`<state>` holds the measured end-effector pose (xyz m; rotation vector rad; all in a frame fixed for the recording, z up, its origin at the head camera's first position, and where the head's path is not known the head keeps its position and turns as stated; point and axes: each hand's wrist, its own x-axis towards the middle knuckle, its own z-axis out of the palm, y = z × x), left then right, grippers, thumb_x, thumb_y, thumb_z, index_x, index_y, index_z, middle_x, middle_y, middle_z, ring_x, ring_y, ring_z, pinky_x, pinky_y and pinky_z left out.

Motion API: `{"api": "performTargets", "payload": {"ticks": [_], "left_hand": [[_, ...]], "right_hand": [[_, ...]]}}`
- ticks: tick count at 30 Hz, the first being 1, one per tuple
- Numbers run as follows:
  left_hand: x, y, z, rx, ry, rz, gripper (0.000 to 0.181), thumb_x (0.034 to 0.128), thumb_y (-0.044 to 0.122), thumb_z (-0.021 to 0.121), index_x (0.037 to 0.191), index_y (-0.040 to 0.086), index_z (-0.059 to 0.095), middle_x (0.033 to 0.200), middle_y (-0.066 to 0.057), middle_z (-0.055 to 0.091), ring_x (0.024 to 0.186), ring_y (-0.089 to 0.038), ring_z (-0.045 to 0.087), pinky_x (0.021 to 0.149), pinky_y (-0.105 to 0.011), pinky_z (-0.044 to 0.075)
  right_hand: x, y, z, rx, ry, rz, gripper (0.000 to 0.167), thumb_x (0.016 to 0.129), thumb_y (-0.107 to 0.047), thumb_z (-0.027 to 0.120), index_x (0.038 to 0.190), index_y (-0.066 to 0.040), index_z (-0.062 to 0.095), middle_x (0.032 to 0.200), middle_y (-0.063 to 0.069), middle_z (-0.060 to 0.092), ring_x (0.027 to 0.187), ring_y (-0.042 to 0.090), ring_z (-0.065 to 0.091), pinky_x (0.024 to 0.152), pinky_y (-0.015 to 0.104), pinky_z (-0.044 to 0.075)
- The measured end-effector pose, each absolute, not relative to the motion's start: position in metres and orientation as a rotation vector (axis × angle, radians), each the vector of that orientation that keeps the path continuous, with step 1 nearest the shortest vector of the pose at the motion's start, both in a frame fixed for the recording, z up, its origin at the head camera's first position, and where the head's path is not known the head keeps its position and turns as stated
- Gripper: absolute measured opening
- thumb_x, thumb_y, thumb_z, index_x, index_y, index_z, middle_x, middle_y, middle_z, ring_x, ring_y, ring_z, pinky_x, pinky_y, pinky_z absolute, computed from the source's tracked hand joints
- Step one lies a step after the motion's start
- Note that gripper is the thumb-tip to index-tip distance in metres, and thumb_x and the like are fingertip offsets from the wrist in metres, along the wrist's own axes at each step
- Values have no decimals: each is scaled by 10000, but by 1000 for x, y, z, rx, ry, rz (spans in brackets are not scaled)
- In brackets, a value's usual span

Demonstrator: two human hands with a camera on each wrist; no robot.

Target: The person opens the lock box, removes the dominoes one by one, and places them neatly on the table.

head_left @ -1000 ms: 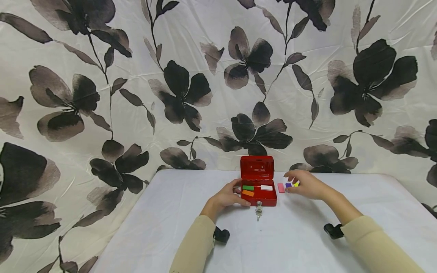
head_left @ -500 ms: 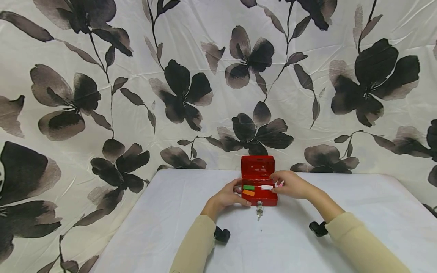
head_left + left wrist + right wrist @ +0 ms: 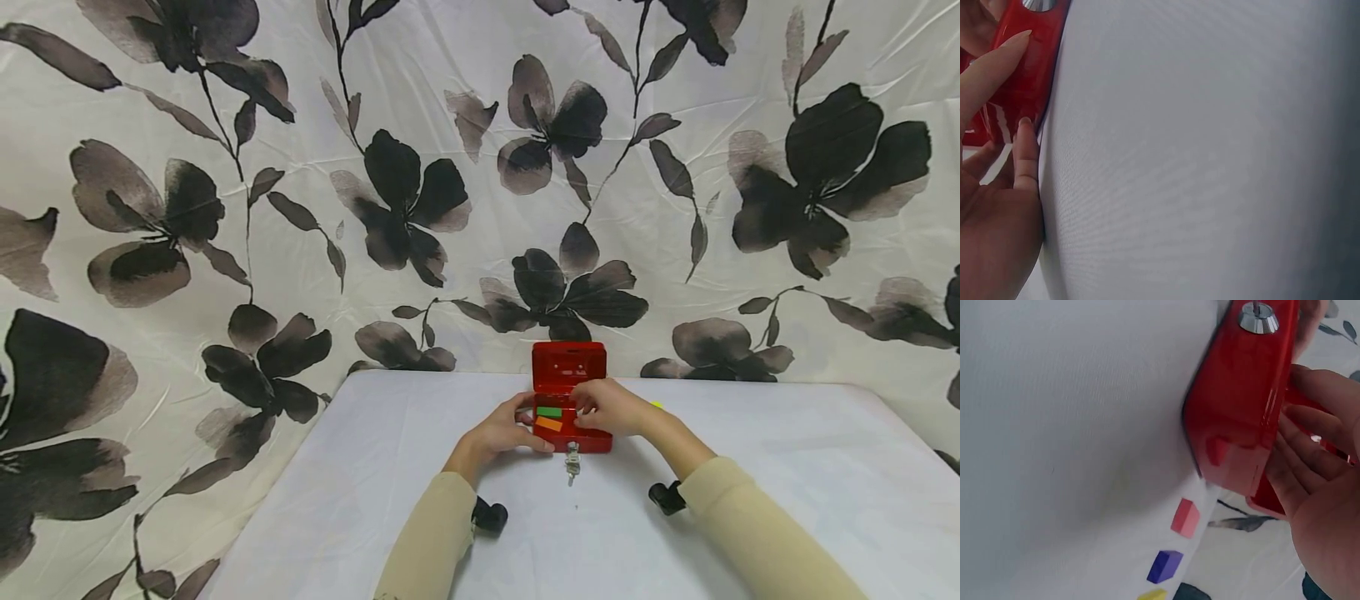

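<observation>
While the left hand (image 3: pixel 498 429) gripped the red box (image 3: pixel 595 442), the right hand (image 3: pixel 613 407) (grasp impossible to tell) hung over its interior.

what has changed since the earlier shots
The right grip moved left, from the purple block and yellow block to over the box's right half. It now hides where the white block lay; whether it holds that block can't be seen. Unchanged: left grip on the box's left side, lid open, green block and orange block inside, pink block beside the box.
</observation>
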<state>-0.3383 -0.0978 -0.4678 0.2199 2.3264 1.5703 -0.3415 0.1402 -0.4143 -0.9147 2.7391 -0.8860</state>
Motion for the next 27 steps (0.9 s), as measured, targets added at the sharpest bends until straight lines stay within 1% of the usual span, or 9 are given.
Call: {"api": "performTargets", "payload": {"ticks": [7, 13, 16, 22, 27], "left_hand": [[-341, -97, -468, 215, 2313, 1586, 939, 721, 145, 936, 1525, 225, 457, 1249, -16, 594, 1136, -245, 504, 1003, -461, 489], [-341, -96, -469, 220, 2318, 1577, 956, 712, 154, 942, 1529, 226, 450, 1325, 6, 576, 1143, -229, 506, 1018, -448, 487], [-340, -97, -469, 229, 2318, 1578, 961, 706, 154, 946, 1526, 230, 450, 1342, 9, 571, 1142, -227, 510, 1021, -440, 489], [-340, -98, -469, 227, 2313, 1586, 971, 696, 151, 949, 1524, 249, 451, 1321, 15, 578, 1138, -228, 517, 1020, -445, 497], [-340, -98, -469, 226, 2305, 1591, 972, 700, 156, 948, 1529, 252, 450, 1311, 14, 583, 1135, -233, 521, 1011, -442, 499]], "right_hand": [[-347, 129, -419, -901, 2722, -818, 297, 903, -114, 781, 1155, 26, 708, 997, 77, 730, 900, 199, 647, 879, 416, 585], [-348, 122, -425, -886, 2710, -804, 211, 905, -85, 773, 1097, -12, 727, 977, 44, 723, 895, 174, 633, 915, 414, 573], [-348, 118, -425, -893, 2699, -813, 194, 901, -62, 768, 1086, -18, 730, 953, 36, 713, 888, 176, 621, 916, 419, 569], [-349, 115, -427, -874, 2690, -814, 210, 890, -47, 773, 1094, -23, 727, 900, -6, 685, 860, 161, 604, 884, 385, 572], [-351, 114, -429, -856, 2664, -832, 237, 883, -22, 770, 1116, -20, 724, 891, -7, 676, 844, 159, 595, 865, 359, 574]]}}
